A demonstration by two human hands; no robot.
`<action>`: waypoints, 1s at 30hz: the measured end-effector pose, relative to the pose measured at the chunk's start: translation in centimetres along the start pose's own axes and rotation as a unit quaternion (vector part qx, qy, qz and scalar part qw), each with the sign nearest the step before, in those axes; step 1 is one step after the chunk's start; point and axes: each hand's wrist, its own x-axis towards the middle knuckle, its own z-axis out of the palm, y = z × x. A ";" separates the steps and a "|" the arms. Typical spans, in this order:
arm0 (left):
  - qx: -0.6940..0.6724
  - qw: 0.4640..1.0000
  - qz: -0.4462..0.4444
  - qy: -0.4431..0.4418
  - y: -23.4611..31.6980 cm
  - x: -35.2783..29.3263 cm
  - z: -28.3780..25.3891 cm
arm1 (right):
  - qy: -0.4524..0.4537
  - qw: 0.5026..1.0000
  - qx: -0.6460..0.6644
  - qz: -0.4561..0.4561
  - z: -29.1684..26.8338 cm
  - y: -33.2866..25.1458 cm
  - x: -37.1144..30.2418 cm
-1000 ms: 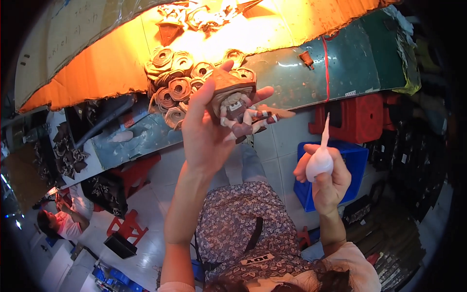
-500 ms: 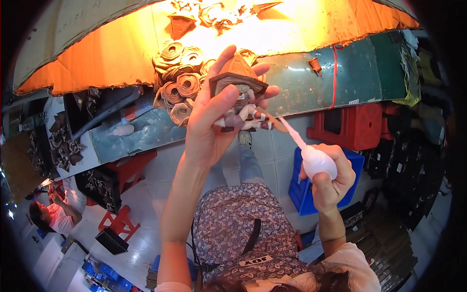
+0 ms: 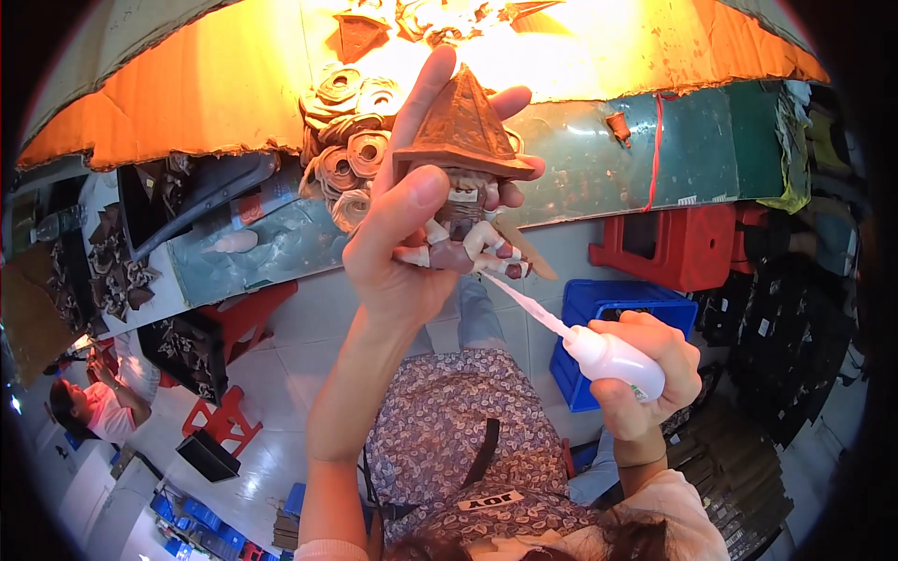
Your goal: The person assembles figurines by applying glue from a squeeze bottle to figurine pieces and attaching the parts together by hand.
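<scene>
My left hand point(image 3: 402, 224) is closed around a small figurine point(image 3: 458, 220) with a tall, brown, pointed roof-like top point(image 3: 465, 122). Below that top show a dark middle and pale and purplish limb-like parts. In my right hand point(image 3: 650, 369) is a white squeeze bottle point(image 3: 622, 363) with a long thin nozzle. The nozzle's tip is at the underside of the figurine, close to its lower limbs; whether it touches I cannot tell. A flat tan piece point(image 3: 526, 251) sticks out beside the figurine's lower right side.
Behind my left hand, several brown ring-shaped pieces point(image 3: 365, 150) are heaped on the green bench point(image 3: 580, 178). Cardboard point(image 3: 206, 93) glows under a bright lamp. Another white bottle point(image 3: 234, 243) lies at left. A red stool point(image 3: 669, 248) and blue crate point(image 3: 580, 374) stand at right. A person point(image 3: 103, 402) sits far left.
The figurine has tilted more upright in my left hand, and its pointed top shows fully. My right hand has turned the bottle, bringing its tip left and down under the figurine.
</scene>
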 end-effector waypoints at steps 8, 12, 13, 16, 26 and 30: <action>-0.007 1.000 -0.002 -0.011 -0.2 0.3 0.3 | -0.021 0.999 -0.027 -0.012 -0.4 -0.1 0.4; -0.007 1.000 -0.002 -0.002 -0.2 0.4 0.6 | -0.012 1.000 -0.006 -0.008 -0.4 -0.1 0.5; -0.006 1.000 -0.001 -0.004 -0.4 0.5 0.5 | -0.012 1.000 -0.007 -0.007 -0.4 0.0 0.5; -0.005 1.000 0.000 -0.002 -0.7 0.6 0.4 | -0.005 1.000 -0.003 -0.008 -0.4 0.1 0.4; 0.021 1.000 0.020 0.005 -0.7 0.9 0.6 | -0.046 0.995 -0.093 -0.002 -1.3 -1.6 1.0; 0.021 0.999 0.023 0.012 -0.9 0.8 0.3 | -0.057 0.992 -0.111 0.012 -1.3 -1.9 1.0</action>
